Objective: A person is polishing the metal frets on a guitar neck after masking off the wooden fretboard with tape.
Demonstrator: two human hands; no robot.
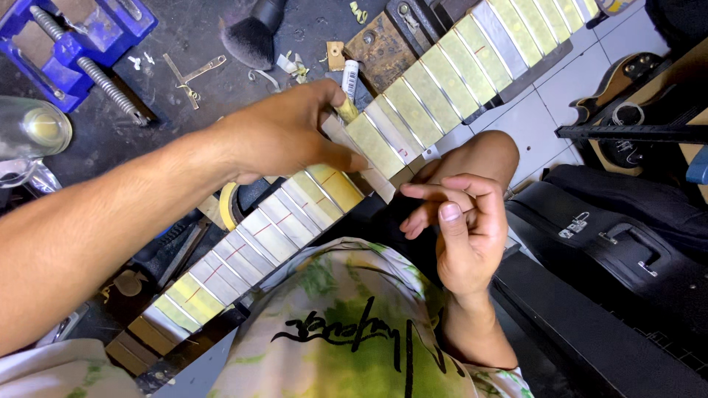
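A long guitar neck (435, 74) with metal frets and yellowish tape strips between them lies diagonally over the dark workbench, from lower left to upper right. My left hand (284, 133) rests on the neck's middle, fingers pressing on it, with a small yellowish piece (346, 110) under the fingertips. My right hand (461, 225) hovers just below the neck's edge. Its fingers are curled and pinched together; I cannot tell whether they hold something small.
A blue vise (74, 37) sits at the top left, a black brush (251, 33) and a small white tube (350, 77) lie on the bench (184, 29). A glass jar (33, 129) stands at left. Black guitar cases (612, 250) and a guitar (634, 110) lie on the tiled floor at right.
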